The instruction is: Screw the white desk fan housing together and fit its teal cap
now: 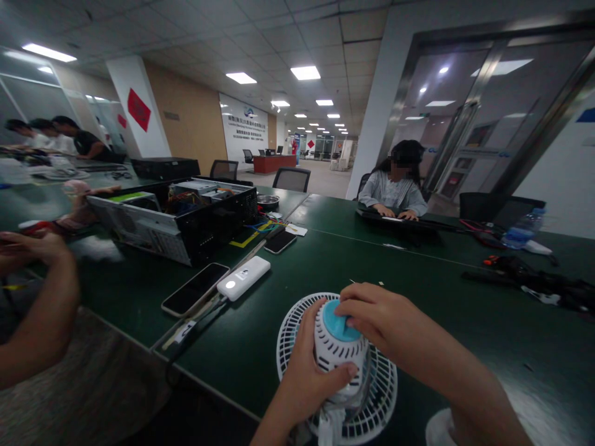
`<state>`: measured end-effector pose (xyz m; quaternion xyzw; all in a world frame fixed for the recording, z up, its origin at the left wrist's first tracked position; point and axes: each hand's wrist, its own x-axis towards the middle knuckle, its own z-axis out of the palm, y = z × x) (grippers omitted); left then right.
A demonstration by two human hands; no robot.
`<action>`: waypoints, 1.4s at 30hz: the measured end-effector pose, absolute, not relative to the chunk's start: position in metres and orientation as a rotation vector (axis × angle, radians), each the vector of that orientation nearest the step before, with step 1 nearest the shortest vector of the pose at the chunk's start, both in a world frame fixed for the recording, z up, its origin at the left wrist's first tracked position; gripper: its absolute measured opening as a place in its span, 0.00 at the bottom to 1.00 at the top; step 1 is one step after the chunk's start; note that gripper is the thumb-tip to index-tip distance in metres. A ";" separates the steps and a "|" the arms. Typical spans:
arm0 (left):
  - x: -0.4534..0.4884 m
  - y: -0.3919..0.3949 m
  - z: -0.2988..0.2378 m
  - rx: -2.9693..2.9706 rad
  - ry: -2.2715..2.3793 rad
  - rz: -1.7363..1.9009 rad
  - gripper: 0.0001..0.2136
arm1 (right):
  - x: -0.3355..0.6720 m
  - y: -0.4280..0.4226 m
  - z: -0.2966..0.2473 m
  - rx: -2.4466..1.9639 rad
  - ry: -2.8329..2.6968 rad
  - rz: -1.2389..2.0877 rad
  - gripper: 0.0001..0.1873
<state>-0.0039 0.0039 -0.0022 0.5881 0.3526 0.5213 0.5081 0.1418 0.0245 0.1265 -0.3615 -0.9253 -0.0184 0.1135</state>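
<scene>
A small white electric fan (383, 396) lies grille-down on the green table, its motor housing pointing up. My left hand (302, 381) is wrapped around the housing, thumb on the near side and fingers on the far left side. On top of the housing sits a light blue round cap (332, 321). The bent fingers of my right hand (379, 313) pinch the cap at its right side; their tips are partly hidden. Below the housing, the fan's white neck (331, 427) reaches toward the bottom edge of the picture.
Left of the fan lie a white power bank (244, 279) with a cable and a phone (195, 290); another phone (280, 241) is farther back. An opened computer case (204, 226) stands beyond. A co-worker's arm (41, 310) is at left. Across the table, a person (395, 186) sits near a bottle (524, 229).
</scene>
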 end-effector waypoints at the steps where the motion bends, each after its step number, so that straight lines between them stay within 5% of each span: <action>1: -0.004 0.004 -0.002 1.417 0.852 1.256 0.39 | 0.141 0.024 0.127 -1.075 -2.722 -0.080 0.13; 5: -0.004 0.003 0.001 1.427 0.859 1.262 0.38 | 0.128 0.022 0.125 -1.285 -2.730 -0.214 0.04; 12: -0.003 0.003 0.002 1.424 0.872 1.279 0.37 | 0.113 0.016 0.123 -1.701 -2.565 -0.196 0.11; 20: -0.001 0.003 0.000 1.364 0.883 1.276 0.40 | 0.146 0.019 0.134 -1.012 -2.749 0.184 0.18; 29: -0.002 0.003 0.000 1.399 0.863 1.285 0.39 | 0.156 0.032 0.135 -0.950 -2.690 0.522 0.15; 35: -0.001 0.002 0.003 1.394 0.906 1.292 0.38 | 0.137 0.035 0.124 -1.079 -2.671 0.237 0.03; 42: -0.003 0.002 0.002 1.419 0.914 1.270 0.38 | 0.113 0.024 0.120 -1.661 -2.523 -0.151 0.12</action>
